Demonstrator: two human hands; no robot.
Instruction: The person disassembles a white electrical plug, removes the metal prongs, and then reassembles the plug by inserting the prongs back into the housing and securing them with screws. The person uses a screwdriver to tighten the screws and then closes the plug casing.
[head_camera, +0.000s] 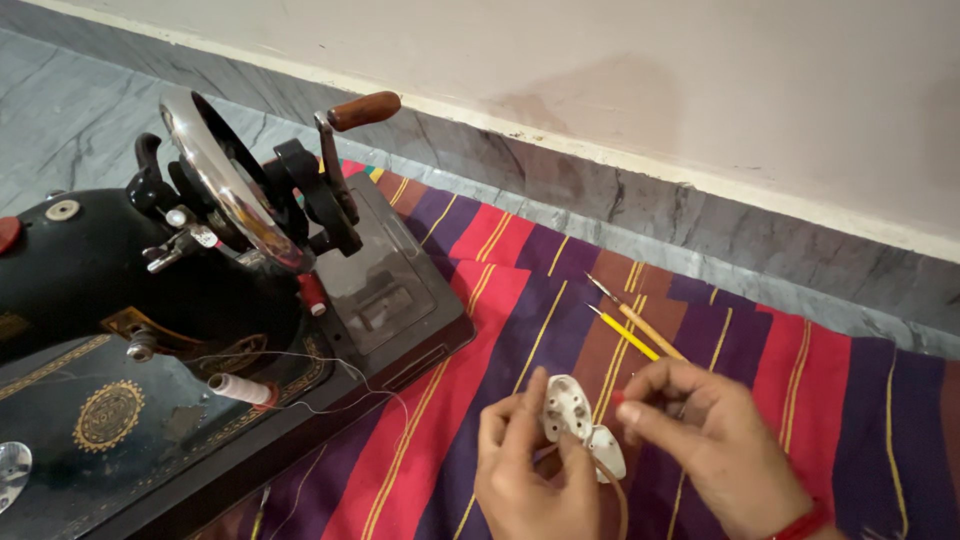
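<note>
My left hand (525, 465) grips a white plastic plug-like part (568, 405) with several holes in its face; a second white piece (607, 450) and a tan cord (612, 490) hang just below it. My right hand (705, 435) is pinched beside the part, fingertips on a small red-tipped thing (619, 397) that touches its right edge. Both hands hover over a striped cloth (500, 290) of red, purple and yellow.
A black hand-crank sewing machine (150, 300) with a shiny wheel (225, 185) and wooden crank handle (362, 110) stands at left, a thread spool (240, 388) on its bed. Two yellow-handled tools (630, 325) lie on the cloth. A wall base (700, 210) runs behind.
</note>
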